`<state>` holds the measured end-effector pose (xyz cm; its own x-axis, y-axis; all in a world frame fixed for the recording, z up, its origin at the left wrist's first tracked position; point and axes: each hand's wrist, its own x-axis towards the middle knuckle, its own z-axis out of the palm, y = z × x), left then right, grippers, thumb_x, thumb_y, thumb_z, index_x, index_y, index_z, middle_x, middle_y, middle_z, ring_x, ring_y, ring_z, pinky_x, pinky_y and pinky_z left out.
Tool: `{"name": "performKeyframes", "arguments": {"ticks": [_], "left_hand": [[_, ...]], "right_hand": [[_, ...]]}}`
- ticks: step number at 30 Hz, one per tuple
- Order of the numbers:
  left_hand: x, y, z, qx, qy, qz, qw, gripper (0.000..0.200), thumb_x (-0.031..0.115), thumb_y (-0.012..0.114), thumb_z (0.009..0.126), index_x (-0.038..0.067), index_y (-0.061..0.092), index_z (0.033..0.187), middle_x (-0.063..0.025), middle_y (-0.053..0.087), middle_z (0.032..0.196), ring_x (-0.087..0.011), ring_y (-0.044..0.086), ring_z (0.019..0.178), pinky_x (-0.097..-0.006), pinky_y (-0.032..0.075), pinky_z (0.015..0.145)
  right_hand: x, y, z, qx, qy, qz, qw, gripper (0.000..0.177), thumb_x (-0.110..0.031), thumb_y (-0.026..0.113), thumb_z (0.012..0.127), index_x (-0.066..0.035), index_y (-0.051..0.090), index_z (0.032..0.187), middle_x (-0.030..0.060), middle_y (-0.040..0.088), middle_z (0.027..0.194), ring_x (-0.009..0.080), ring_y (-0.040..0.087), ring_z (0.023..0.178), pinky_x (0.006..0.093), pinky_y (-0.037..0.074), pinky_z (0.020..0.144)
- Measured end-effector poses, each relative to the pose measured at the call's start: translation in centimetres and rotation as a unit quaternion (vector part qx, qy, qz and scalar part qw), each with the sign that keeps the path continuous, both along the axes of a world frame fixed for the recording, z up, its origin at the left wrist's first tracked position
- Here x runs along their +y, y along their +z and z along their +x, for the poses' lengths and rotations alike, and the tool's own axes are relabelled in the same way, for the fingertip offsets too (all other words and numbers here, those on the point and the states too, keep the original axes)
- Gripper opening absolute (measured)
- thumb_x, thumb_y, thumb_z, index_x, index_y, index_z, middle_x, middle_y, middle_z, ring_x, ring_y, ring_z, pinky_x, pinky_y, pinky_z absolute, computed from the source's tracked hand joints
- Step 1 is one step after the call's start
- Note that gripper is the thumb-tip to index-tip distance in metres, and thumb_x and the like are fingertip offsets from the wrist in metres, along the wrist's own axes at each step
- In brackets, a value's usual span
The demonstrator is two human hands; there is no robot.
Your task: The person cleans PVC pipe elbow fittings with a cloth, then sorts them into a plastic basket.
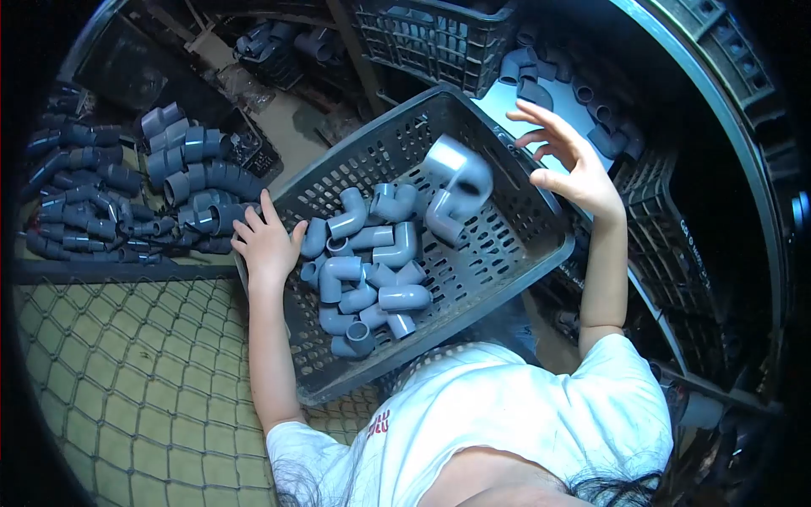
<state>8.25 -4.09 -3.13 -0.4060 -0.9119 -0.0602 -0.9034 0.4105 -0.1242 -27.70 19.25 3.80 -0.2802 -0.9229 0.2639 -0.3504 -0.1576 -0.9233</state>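
A dark plastic crate (507, 262) with slotted walls sits tilted in front of my body. Several grey pipe elbows (340, 279) lie loose in its left half. Farther right inside it, a larger elbow (463, 169) is blurred by motion, with a smaller elbow (443, 218) just below it. My left hand (270, 241) rests at the crate's left rim, its fingers spread and nothing seen in them. Above the far right rim, my right hand (574, 165) is raised with fingers apart and holds nothing.
Dark pipe fittings (194, 169) are piled at the left behind a wire mesh (135, 380). Another crate (435, 38) stands at the back. More elbows (600, 114) lie on a pale surface at the right, beside stacked crates (676, 237).
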Motion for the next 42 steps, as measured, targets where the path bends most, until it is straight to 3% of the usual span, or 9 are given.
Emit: {"name": "performKeyframes", "arguments": {"ticks": [6,8,12,16,20,28,33,38,42], "left_hand": [[0.3,1.0,-0.4,-0.014,-0.014,0.01,1.0,0.09,0.05,0.063,0.086,0.01,0.017,0.153,-0.03,0.028,0.147,-0.0585,0.027,0.132,-0.0647,0.026,0.106],[0.1,1.4,-0.7,0.006,-0.022,0.051,0.998,0.092,0.051,0.063,0.086,0.011,0.015,0.153,-0.0291,0.027,0.149,-0.0587,0.027,0.132,-0.0619,0.026,0.107],[0.1,1.0,-1.3,-0.008,-0.035,0.03,0.999,0.093,0.05,0.065,0.085,0.012,0.014,0.153,-0.0285,0.027,0.149,-0.0596,0.027,0.132,-0.0603,0.027,0.109],[-0.1,-0.2,-1.0,0.023,-0.044,0.003,0.999,0.094,0.043,0.07,0.083,0.011,0.016,0.152,-0.0284,0.027,0.148,-0.0601,0.027,0.131,-0.061,0.029,0.107],[-0.6,-0.9,-0.1,0.049,-0.07,-0.007,0.996,0.092,0.041,0.071,0.082,0.012,0.018,0.151,-0.0288,0.029,0.145,-0.0615,0.027,0.129,-0.0613,0.035,0.103],[-0.1,-0.1,-0.2,0.033,-0.082,-0.052,0.995,0.083,0.046,0.067,0.085,0.013,0.027,0.149,-0.0238,0.035,0.144,-0.0552,0.036,0.127,-0.0577,0.038,0.1],[0.4,5.4,-7.5,0.085,-0.284,-0.106,0.949,0.048,0.033,0.065,0.088,0.008,0.056,0.128,-0.0204,0.048,0.135,-0.0412,0.047,0.123,-0.0474,0.041,0.1],[1.6,8.4,-23.3,0.249,-0.547,-0.046,0.798,0.027,0.021,0.067,0.086,0.008,0.063,0.11,-0.011,0.062,0.112,-0.0299,0.061,0.103,-0.0368,0.051,0.087],[1.7,4.4,-38.1,0.21,-0.6,-0.15,0.757,0.02,0.009,0.06,0.08,0.007,0.063,0.1,-0.0082,0.061,0.103,-0.0277,0.062,0.095,-0.0368,0.055,0.077]], "right_hand": [[-1.5,-8.8,-7.2,0.014,-0.275,0.084,0.958,0.068,-0.046,0.07,0.083,-0.005,0.053,0.134,0.0169,0.06,0.127,0.0262,0.059,0.112,0.0371,0.046,0.096],[-3.2,-14.0,-10.2,0.325,-0.383,0.052,0.863,0.073,-0.047,0.072,0.08,-0.003,0.051,0.134,0.0213,0.062,0.121,0.0338,0.06,0.111,0.0428,0.045,0.096],[-7.1,-18.2,-12.5,0.298,-0.406,0.057,0.862,0.069,-0.041,0.071,0.076,-0.006,0.052,0.133,0.0257,0.064,0.112,0.0421,0.061,0.104,0.0458,0.046,0.094],[-8.7,-15.8,-12.7,0.122,-0.452,0.128,0.874,0.058,-0.034,0.069,0.079,-0.003,0.058,0.126,0.0211,0.067,0.106,0.034,0.066,0.096,0.04,0.05,0.084],[-5.5,-10.3,-11.1,-0.143,-0.24,0.044,0.959,0.049,-0.029,0.066,0.088,-0.001,0.058,0.127,0.0101,0.064,0.104,0.0176,0.064,0.093,0.0284,0.051,0.083],[-0.8,-1.9,-0.3,-0.062,0.182,0.008,0.981,0.077,-0.061,0.057,0.086,0.002,0.054,0.132,0.0178,0.056,0.133,0.0279,0.05,0.127,0.0441,0.024,0.115],[0.9,-1.7,1.2,0.025,0.089,0.068,0.993,0.037,-0.03,0.068,0.084,-0.006,0.068,0.112,0.0109,0.065,0.122,0.0268,0.055,0.123,0.0488,0.021,0.114],[1.8,-0.6,3.3,0.062,-0.046,0.09,0.993,0.04,-0.023,0.068,0.085,-0.003,0.064,0.119,0.0143,0.06,0.129,0.0297,0.048,0.129,0.0439,0.029,0.112],[2.5,-2.0,3.6,0.128,-0.121,0.098,0.979,0.041,-0.023,0.071,0.084,-0.003,0.064,0.118,0.0149,0.058,0.131,0.0303,0.044,0.133,0.0421,0.033,0.111]]}}
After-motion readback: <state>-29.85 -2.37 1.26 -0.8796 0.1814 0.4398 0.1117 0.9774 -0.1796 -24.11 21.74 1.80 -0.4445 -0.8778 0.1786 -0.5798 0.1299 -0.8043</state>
